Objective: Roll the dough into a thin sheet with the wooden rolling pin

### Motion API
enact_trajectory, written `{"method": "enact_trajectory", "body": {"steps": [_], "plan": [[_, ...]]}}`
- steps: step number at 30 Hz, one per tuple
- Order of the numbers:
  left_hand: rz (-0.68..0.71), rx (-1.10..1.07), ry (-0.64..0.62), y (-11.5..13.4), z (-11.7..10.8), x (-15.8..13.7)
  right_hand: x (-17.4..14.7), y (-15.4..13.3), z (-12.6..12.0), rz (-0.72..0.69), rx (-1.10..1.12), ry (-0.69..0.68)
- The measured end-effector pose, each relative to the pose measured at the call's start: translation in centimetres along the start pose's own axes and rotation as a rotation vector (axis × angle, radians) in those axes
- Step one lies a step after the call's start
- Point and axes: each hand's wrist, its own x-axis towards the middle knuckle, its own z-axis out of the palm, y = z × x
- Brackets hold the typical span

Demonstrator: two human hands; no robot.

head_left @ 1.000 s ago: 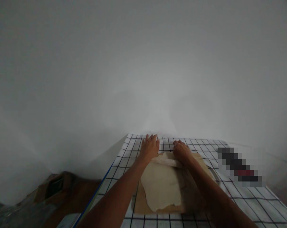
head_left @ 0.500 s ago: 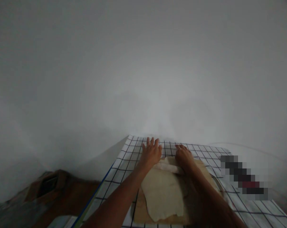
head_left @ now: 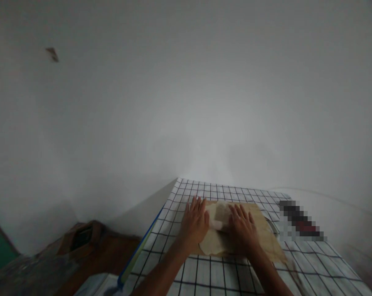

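Note:
A thin, irregular sheet of pale dough (head_left: 212, 242) lies on a wooden board (head_left: 266, 232). Across the dough runs a pale rolling pin (head_left: 217, 225), its middle showing between my hands. My left hand (head_left: 196, 220) rests palm down over the pin's left end, fingers stretched forward. Over the right end lies my right hand (head_left: 242, 224), flat with its fingers spread. Both palms hide the ends of the pin. Some dough shows beyond the pin, between my fingertips.
A white cloth with dark grid lines (head_left: 161, 242) covers the table. Right of the board lies a blurred-out dark item (head_left: 301, 222), with a partly hidden thin curved object (head_left: 271, 225) nearer the board. A brown box (head_left: 83, 238) stands low at left. A pale wall (head_left: 204, 102) rises behind.
Both hands have drawn back toward me with the rolling pin, from the dough's far part to nearer its middle. My right fingers, curled before, are now spread. The camera view has shifted.

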Motion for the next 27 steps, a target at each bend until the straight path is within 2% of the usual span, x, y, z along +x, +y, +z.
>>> {"method": "enact_trajectory", "body": {"steps": [5, 8, 11, 15, 20, 23, 27], "plan": [[0.096, -0.011, 0.014, -0.3, -2.1, -4.8, -5.0, 1.1, 1.3, -0.192, 0.014, 0.097], [0.106, -0.013, 0.006, -0.4, -2.1, -4.6, -5.0, 1.8, 1.6, -0.262, 0.055, 0.1], [0.083, -0.007, 0.01, -0.4, -0.9, -1.9, -2.3, 1.7, 1.1, -0.156, 0.073, 0.081], [0.012, 0.006, -0.003, -0.4, 1.1, 2.6, 2.9, 1.3, 0.7, -0.024, 0.101, 0.098], [-0.019, -0.033, -0.229, -0.9, 2.8, 8.1, 9.2, 2.6, 1.9, -0.009, 0.119, 0.046], [-0.03, -0.035, -0.288, -1.3, 4.2, 11.4, 12.4, 3.7, 3.1, 0.001, 0.1, -0.003], [-0.062, -0.015, -0.351, -1.8, 6.2, 14.8, 15.9, 4.1, 3.8, 0.004, 0.033, -0.003]]}}
